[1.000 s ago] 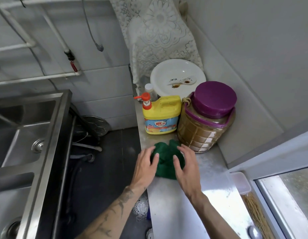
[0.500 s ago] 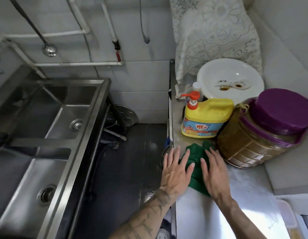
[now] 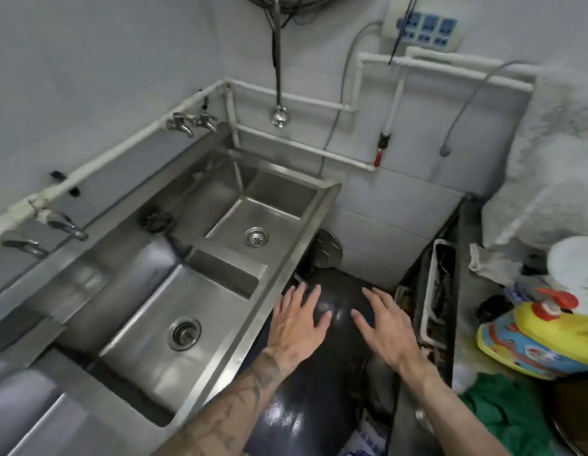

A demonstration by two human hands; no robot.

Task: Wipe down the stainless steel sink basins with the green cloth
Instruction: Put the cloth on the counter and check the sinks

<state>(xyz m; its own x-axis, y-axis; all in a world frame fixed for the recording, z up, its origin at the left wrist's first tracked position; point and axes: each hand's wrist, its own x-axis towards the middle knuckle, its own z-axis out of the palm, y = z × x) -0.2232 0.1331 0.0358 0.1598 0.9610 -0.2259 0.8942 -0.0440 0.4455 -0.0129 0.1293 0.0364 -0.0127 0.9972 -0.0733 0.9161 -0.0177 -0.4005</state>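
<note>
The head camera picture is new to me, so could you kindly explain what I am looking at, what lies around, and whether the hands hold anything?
There is no machine here: a person wears one wide-angle camera on the head, looking forward and down, so the edges bend. The two bare hands are the wearer's own. The left hand and the right hand are spread open over the dark floor, and neither holds anything. On the left stands the steel sink, with a far basin and a near basin, each with a round drain. Taps sit along the wall behind. On the counter at the right lie the green cloth and a yellow soap bottle. A ladle hangs on the wall.
</note>
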